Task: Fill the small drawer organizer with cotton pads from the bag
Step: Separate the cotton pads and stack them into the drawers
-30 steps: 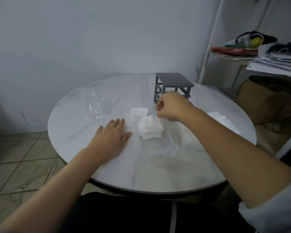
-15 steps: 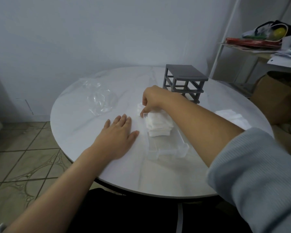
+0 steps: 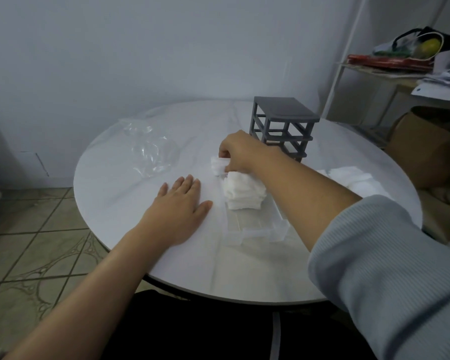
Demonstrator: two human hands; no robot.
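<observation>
1. Pads first: a small stack of cotton pads [image 3: 218, 165] lies on the table [image 3: 130, 229], just beyond the far left corner of the clear drawer [image 3: 257, 231]. The right hand [image 3: 240, 152] pinches it between curled fingers and thumb.
2. The drawer's long axis runs away from the person, toward the grey organizer frame [image 3: 283, 126]. Its near end is bare, and a pile of pads [image 3: 244, 194] fills its far end.
3. Judging from this, the carry is short: the pinched stack must come back toward the person and a little right, into the drawer near that pile.
4. The right hand is the nearer one, already on the stack. The left hand [image 3: 182, 206] lies flat with fingers straight on the table, just left of the drawer and holding nothing. The two hands are apart.
5. The crumpled plastic bag [image 3: 151, 149] sits well to the left and looks empty. More loose pads [image 3: 353, 175] lie on the right side of the table.
6. A second ago the right hand was over the pile in the drawer. It has since crossed left to the small stack and closed on it. The left hand has stayed flat in the same spot.
</observation>
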